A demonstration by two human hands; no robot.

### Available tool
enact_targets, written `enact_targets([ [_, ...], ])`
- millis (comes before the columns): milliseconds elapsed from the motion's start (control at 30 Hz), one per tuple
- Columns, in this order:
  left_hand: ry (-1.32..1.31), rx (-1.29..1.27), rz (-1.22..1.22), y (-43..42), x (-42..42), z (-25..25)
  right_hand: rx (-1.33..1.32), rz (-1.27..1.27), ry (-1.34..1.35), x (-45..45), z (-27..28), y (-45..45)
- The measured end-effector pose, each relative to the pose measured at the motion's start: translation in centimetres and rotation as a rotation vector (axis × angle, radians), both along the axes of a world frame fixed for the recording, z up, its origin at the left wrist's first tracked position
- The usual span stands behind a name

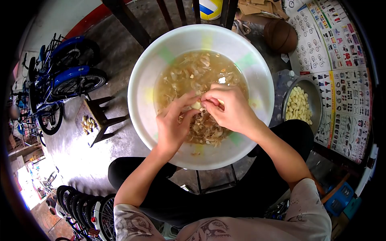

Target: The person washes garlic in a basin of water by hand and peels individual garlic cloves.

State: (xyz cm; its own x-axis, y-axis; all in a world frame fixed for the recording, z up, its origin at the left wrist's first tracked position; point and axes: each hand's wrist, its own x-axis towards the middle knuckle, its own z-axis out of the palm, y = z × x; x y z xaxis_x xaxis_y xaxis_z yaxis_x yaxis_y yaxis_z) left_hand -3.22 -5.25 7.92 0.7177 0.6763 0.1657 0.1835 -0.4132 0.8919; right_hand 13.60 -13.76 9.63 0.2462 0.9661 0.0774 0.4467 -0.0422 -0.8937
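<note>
Over a large white plastic basin [140, 76], my two hands meet fingertip to fingertip. My left hand [175, 118] pinches a pale garlic clove [196, 105] between thumb and fingers. The fingers of my right hand [227, 104] are closed at the same clove, and another pale piece shows in its curled fingers. Cloudy brownish water [173, 76] fills the bottom of the basin, with loose garlic skins [207, 126] floating in it, thickest below my hands. To the right, a metal bowl [317, 100] holds many peeled garlic cloves [298, 105].
A small wooden stool [98, 120] with several yellowish pieces on it stands at left. Blue bicycles [72, 76] are parked beyond it, and bicycle wheels [106, 219] line the lower left. A basketball [280, 36] and a ball [209, 9] lie behind the basin. Printed sheets [341, 92] cover the right side.
</note>
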Motion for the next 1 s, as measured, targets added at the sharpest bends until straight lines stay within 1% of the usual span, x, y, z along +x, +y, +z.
enact_targets([
  [33, 0.000, 0.000, -0.001, 0.0, 0.0, 0.0, 0.007, 0.021, -0.054, 0.0, -0.1, 0.0],
  [67, 0.001, 0.054, -0.024, 0.1, 0.0, -0.1, 0.007, 0.020, -0.054, 0.0, -0.1, -0.1],
  [100, 0.003, 0.108, -0.046, 0.1, -0.1, -0.1, 0.037, 0.027, -0.114, 0.0, -0.2, -0.1],
  [133, 0.003, 0.107, -0.046, 0.2, -0.2, -0.2, 0.068, 0.035, -0.174, 0.0, -0.3, -0.1],
  [300, 0.112, 0.260, -0.145, 0.4, -0.4, 0.1, 0.081, 0.065, -0.160, 0.3, -1.2, -0.4],
  [367, 0.060, 0.301, -0.148, 0.5, -0.1, -0.1, 0.101, 0.075, -0.163, 0.4, -1.3, -0.3],
  [433, 0.008, 0.343, -0.152, 0.5, -0.1, -0.3, 0.072, 0.078, -0.088, 0.4, -1.1, -0.3],
  [500, -0.065, 0.185, -0.165, 0.5, -0.2, -0.5, 0.026, 0.060, -0.066, 0.5, -0.6, -0.3],
  [533, -0.065, 0.185, -0.165, 0.3, -0.1, -0.5, -0.020, 0.042, -0.044, 0.5, -0.4, -0.3],
  [567, -0.102, -0.085, -0.074, 0.0, 0.1, -0.3, -0.020, 0.042, -0.043, 0.5, -0.2, -0.2],
  [600, -0.138, -0.354, 0.019, -0.1, 0.2, -0.1, -0.022, 0.035, 0.046, 0.6, -0.1, -0.2],
  [633, -0.138, -0.353, 0.019, 0.1, 0.3, 0.1, -0.024, 0.027, 0.136, 0.6, 0.0, -0.1],
  [667, -0.253, -0.641, 0.120, 0.4, 0.3, 0.2, -0.024, 0.026, 0.136, 0.8, -0.2, -0.1],
  [700, -0.368, -0.928, 0.223, 0.7, 0.4, 0.3, -0.123, 0.053, 0.186, 1.1, -0.5, -0.2],
  [733, -0.392, -0.979, 0.231, 1.0, 0.4, 0.2, -0.222, 0.082, 0.236, 1.4, -0.6, -0.3],
  [767, -0.394, -0.976, 0.235, 1.2, 0.2, 0.1, -0.221, 0.087, 0.236, 1.6, -0.6, -0.4],
  [833, -0.296, -0.977, 0.188, 1.5, 0.0, 0.1, -0.287, 0.173, -0.228, 2.2, -0.2, -0.5],
  [867, -0.246, -0.978, 0.124, 1.7, -0.3, -0.2, -0.343, 0.114, -0.196, 2.2, 0.1, -0.2],
  [900, -0.245, -0.981, 0.123, 1.5, -0.3, -0.2, -0.346, 0.114, -0.196, 2.2, 0.3, 0.0],
  [1000, -0.176, -1.049, 0.088, 1.1, -0.1, 0.3, -0.202, 0.004, -0.166, 1.9, 0.9, 0.4],
])
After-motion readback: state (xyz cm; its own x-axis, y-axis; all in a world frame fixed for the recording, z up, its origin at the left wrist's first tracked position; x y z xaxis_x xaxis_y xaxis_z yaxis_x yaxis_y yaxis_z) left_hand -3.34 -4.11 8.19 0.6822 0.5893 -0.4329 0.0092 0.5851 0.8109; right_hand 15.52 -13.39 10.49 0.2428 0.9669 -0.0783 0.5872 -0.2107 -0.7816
